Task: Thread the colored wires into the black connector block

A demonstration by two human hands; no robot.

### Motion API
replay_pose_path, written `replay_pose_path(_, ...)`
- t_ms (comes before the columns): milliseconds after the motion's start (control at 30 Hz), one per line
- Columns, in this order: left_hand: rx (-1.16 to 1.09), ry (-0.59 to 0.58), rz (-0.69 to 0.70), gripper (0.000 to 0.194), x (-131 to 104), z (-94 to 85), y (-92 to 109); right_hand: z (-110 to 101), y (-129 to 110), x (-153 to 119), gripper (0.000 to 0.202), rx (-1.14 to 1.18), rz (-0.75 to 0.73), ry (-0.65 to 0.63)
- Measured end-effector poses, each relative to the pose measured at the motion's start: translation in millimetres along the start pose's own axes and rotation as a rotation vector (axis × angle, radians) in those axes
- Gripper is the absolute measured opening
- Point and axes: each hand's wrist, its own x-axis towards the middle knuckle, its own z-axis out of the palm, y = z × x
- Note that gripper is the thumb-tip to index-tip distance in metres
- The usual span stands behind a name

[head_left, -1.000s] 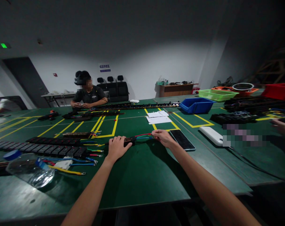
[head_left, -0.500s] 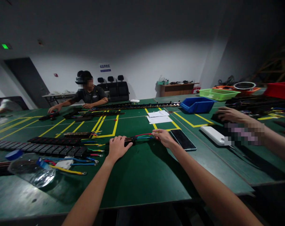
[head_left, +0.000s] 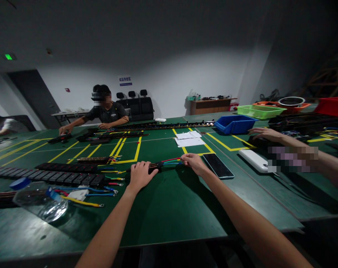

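Observation:
My left hand (head_left: 140, 175) lies over a dark bar with copper-coloured strips (head_left: 154, 165), its fingers wrapped round it. Red, green, yellow and blue wires (head_left: 171, 161) run out of the bar's right end. At their far ends my right hand (head_left: 193, 163) is closed in a pinch on the wires; its fingertips hide the tips. A phone (head_left: 218, 166) lies just right of that hand. To the left are long black segmented strips (head_left: 71, 179) and a yellow cable with a ring terminal (head_left: 82, 201).
A clear water bottle (head_left: 40, 203) lies front left. White papers (head_left: 189, 139), a blue bin (head_left: 234, 124) and a white power bank (head_left: 254, 160) are beyond. A co-worker's hand (head_left: 266, 133) reaches in from the right; another person (head_left: 109, 111) works across the green table (head_left: 163, 219).
My hands hold nearly the same position on the bar and wires. The view shifts slightly. The co-worker's hand at right has moved a little left.

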Motion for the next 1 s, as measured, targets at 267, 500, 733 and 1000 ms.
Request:
replay_pose_path(267,0.021,0.006,-0.005,0.062,-1,-1.9,1,5,-8,-6,0.012,0.036,0.022,-0.013)
replay_pose_path(500,0.011,0.006,0.004,0.063,-1,-2.2,0,3,-13,-10,0.030,0.022,-0.032,-0.065)
replay_pose_path(733,0.014,-0.015,-0.004,0.065,0,-0.7,-1,3,-10,-9,0.036,0.037,-0.033,-0.051)
replay_pose_path(1000,0.010,-0.029,-0.003,0.063,0,-3.8,1,6,-15,-12,0.029,0.019,0.012,0.003)
